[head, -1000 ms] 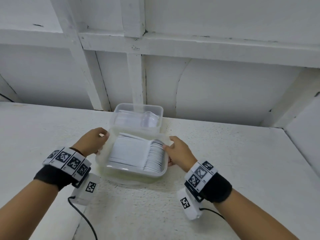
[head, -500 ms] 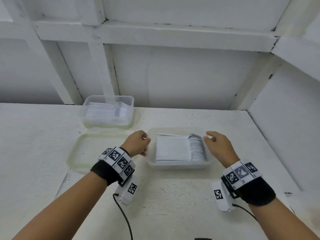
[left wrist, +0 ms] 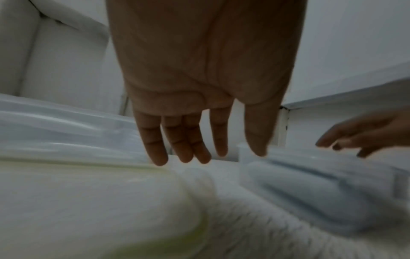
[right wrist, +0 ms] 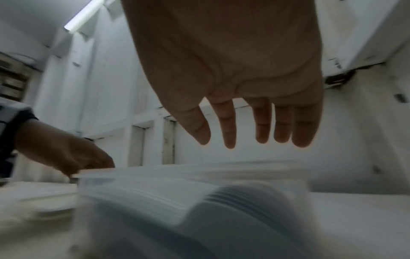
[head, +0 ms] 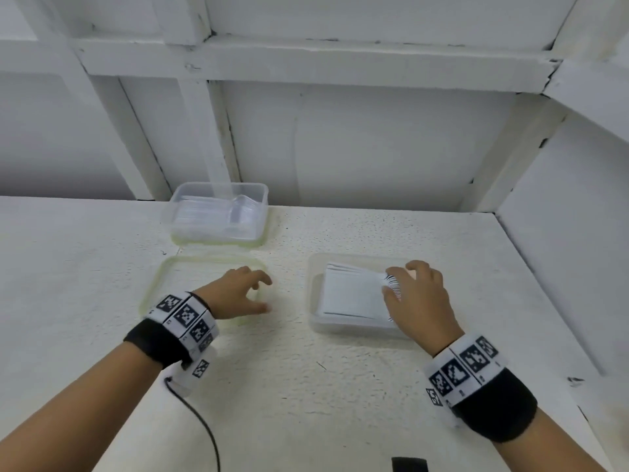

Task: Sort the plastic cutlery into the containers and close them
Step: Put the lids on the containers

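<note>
A clear container [head: 316,301] of stacked white plastic spoons [head: 350,294] sits on the table to the right. My right hand [head: 401,277] hovers over its right end with fingers straight and holds nothing. The right wrist view shows these fingers [right wrist: 228,133] hanging above the spoon container [right wrist: 199,192]. A green-rimmed lid [head: 190,281] lies flat to the left. My left hand [head: 267,294] is spread just above its right edge, empty. In the left wrist view the fingers [left wrist: 182,149] hang over the lid [left wrist: 111,192].
A second clear container [head: 218,212] of transparent cutlery stands at the back by the wall, on a green-rimmed lid. A white wall [head: 561,250] closes the table's right side. A cable [head: 204,424] trails from my left wrist.
The spoon container was on the lid between both hands, then slid right onto the bare table. Both hands have let go of its sides; the left went to the lid, the right over the spoons.
</note>
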Demonstrator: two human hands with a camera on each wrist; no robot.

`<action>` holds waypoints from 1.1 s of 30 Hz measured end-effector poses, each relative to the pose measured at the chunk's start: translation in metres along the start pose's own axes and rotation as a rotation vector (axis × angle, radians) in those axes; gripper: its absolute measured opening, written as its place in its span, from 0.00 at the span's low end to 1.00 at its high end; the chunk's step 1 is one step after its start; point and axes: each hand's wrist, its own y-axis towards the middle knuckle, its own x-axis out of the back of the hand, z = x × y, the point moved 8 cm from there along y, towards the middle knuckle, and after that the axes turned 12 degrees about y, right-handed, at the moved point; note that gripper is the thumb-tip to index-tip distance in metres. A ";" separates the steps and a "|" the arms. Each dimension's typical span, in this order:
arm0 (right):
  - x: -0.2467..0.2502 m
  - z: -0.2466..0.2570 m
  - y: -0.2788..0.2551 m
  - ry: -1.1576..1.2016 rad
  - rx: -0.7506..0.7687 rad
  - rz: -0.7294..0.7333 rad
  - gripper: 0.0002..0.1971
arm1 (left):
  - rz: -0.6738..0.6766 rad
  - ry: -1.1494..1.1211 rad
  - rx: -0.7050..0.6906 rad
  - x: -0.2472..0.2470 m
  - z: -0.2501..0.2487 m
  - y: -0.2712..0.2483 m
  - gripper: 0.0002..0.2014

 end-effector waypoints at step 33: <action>0.016 0.049 0.019 1.376 0.036 0.095 0.07 | -0.559 -0.810 0.224 0.074 0.013 -0.021 0.22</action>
